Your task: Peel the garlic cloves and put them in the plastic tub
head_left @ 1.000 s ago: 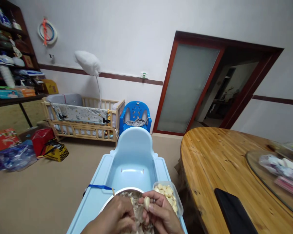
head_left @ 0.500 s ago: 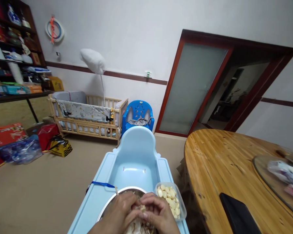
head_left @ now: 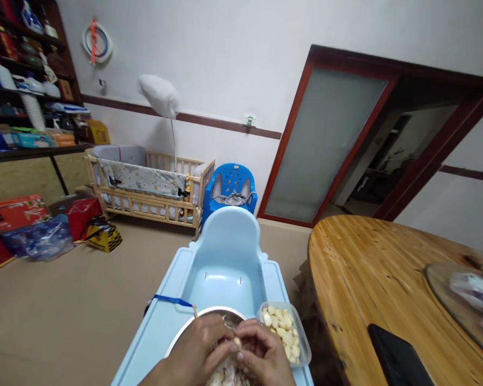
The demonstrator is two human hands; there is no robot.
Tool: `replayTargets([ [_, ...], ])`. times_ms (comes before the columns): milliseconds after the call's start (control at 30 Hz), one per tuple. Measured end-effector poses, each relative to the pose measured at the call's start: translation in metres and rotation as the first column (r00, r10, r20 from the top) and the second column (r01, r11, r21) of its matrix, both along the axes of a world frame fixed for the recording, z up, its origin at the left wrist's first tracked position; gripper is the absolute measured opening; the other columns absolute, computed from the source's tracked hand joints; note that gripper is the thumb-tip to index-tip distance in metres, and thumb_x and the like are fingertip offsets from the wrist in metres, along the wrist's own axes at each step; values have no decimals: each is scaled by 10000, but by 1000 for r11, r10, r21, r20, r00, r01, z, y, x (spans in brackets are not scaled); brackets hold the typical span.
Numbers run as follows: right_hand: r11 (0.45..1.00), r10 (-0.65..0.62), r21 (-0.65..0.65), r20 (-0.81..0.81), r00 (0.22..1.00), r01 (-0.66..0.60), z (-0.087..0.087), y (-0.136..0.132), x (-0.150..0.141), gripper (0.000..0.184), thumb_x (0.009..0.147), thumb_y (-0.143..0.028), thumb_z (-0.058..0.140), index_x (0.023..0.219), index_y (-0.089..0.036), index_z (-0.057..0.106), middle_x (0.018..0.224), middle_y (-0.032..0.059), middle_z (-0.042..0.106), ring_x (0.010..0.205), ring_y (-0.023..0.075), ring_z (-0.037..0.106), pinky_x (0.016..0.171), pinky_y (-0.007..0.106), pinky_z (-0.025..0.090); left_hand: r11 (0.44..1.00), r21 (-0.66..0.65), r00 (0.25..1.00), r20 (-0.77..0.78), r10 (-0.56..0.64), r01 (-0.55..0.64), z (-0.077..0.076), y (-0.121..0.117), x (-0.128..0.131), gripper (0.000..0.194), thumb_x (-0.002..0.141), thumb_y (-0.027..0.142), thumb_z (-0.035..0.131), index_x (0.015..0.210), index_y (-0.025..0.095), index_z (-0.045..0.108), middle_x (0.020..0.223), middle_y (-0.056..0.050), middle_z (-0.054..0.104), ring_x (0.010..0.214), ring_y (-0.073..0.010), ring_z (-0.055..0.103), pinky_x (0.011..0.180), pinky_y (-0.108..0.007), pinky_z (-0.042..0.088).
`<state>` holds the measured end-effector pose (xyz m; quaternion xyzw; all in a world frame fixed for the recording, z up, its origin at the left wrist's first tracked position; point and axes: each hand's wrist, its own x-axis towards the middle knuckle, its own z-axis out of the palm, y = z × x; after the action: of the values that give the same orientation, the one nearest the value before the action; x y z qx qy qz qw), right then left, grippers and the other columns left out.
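My left hand [head_left: 209,346] and my right hand [head_left: 261,351] meet above a metal bowl [head_left: 176,339], fingertips pinched together on a small garlic clove [head_left: 237,341]. Loose garlic skins and pieces [head_left: 227,373] lie in the bowl below them; much of the bowl is hidden by my hands. Just right of my right hand, a clear plastic container [head_left: 304,343] holds several peeled garlic cloves [head_left: 282,324]. A thin light-brown stick [head_left: 195,311] pokes up at the bowl's rim, beyond my left hand.
Bowl and container rest on a light blue child's chair [head_left: 231,241] with a blue strap [head_left: 173,300]. On the right, a round wooden table [head_left: 354,268] carries a black phone-like object [head_left: 398,356]. Farther off are a blue chair [head_left: 231,179], a wooden crib [head_left: 153,206] and bags [head_left: 102,236].
The whole view has shifted slightly, with the scene moving a little to the right. My fingers have shifted around the garlic clove, which now shows more plainly between them.
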<state>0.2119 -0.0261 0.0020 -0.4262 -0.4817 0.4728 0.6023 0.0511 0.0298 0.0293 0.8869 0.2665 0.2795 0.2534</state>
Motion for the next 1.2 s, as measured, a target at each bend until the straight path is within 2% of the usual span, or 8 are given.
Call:
replayTargets([
  [167,999,-17,49,68,998,13,-4,2,1,156,599,-280,768,740,-226,731,755,50,637,759,216,562,696,312,425,999,33,1000,-29,3,-2,-1,-1,0,137,781,165,537,768,168,674,685,-37,663,642,-174,611,588,-237,431],
  [500,999,-8,35,21,1000,7,-2,4,1,179,559,-270,791,726,-238,734,738,27,619,707,181,556,626,253,430,999,32,999,-32,-13,14,0,0,-1,172,752,132,521,773,184,684,679,-34,660,626,-164,599,577,-218,412],
  [700,999,15,-44,1,1000,-15,1,1,-1,184,585,-286,782,742,-217,713,772,17,597,654,136,545,566,208,417,997,78,1000,11,-22,21,-1,1,0,202,751,116,472,702,176,658,631,-22,641,568,-143,568,543,-205,390],
  [800,991,22,-132,-35,999,-27,4,-1,-3,169,644,-301,748,766,-204,685,690,-3,586,583,110,523,533,197,396,994,109,999,52,-8,2,-3,2,1,225,751,104,439,657,170,632,596,-17,626,536,-134,552,522,-200,374],
  [900,988,-29,-155,-33,999,24,6,-3,-4,179,652,-318,740,761,-191,676,611,-17,579,565,112,508,541,203,390,990,133,998,64,26,-34,-7,3,2,204,722,86,445,593,163,582,565,-11,604,512,-125,535,500,-196,347],
  [1000,985,-83,-156,-26,996,78,8,-4,-3,194,614,-302,767,742,-181,685,656,-2,616,628,135,533,596,219,403,989,144,999,41,28,-34,-11,3,4,178,671,56,463,541,161,523,542,1,578,485,-111,496,476,-198,311],
  [1100,980,-116,-176,-141,983,91,11,-5,-2,196,597,-286,777,732,-186,675,663,4,648,626,140,549,596,223,407,992,124,1000,3,-25,25,-12,2,4,152,621,32,488,544,163,501,551,9,573,495,-108,479,474,-202,294],
  [1200,981,-122,-185,-344,931,60,12,-4,-1,210,604,-266,776,766,-200,661,699,11,681,615,132,571,601,225,415,992,78,995,-42,-91,94,-9,1,3,155,607,14,508,575,165,511,583,16,589,519,-106,486,487,-197,302],
])
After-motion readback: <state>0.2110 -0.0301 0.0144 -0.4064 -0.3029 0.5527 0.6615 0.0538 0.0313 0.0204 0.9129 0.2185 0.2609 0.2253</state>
